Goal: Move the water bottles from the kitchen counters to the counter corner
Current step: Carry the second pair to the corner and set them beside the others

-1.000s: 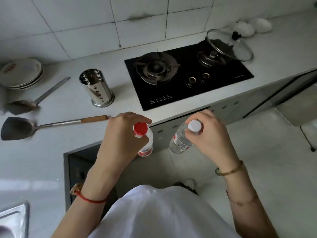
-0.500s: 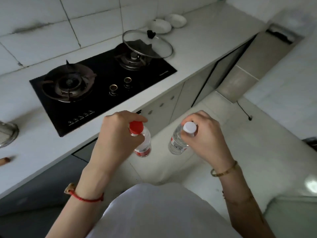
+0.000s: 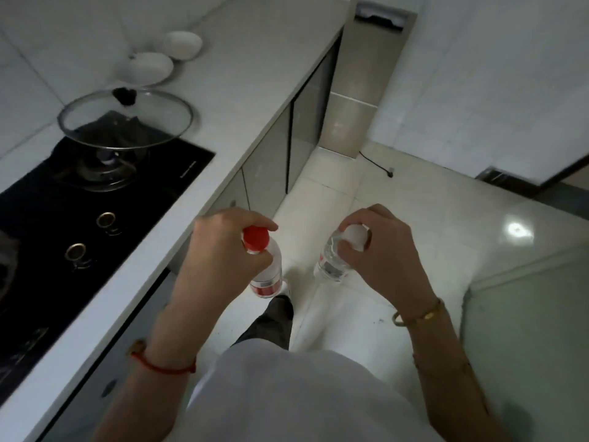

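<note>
My left hand grips a clear water bottle with a red cap by its neck, so the bottle hangs upright over the floor beside the counter edge. A second clear bottle with a white cap hangs the same way from my right hand, fingers closed around the cap. Both bottles are in the air, a short gap apart, in front of my body. The white kitchen counter runs along my left side.
A black gas hob sits in the counter with a glass lid on its burner. Two white bowls stand farther back. Grey cabinet doors face a glossy white tiled floor. A pale glass surface is at lower right.
The view has swung right along the counter: the hob has slid to the left edge and the floor and far cabinets fill the frame. Both hands still hold their bottles the same way.
</note>
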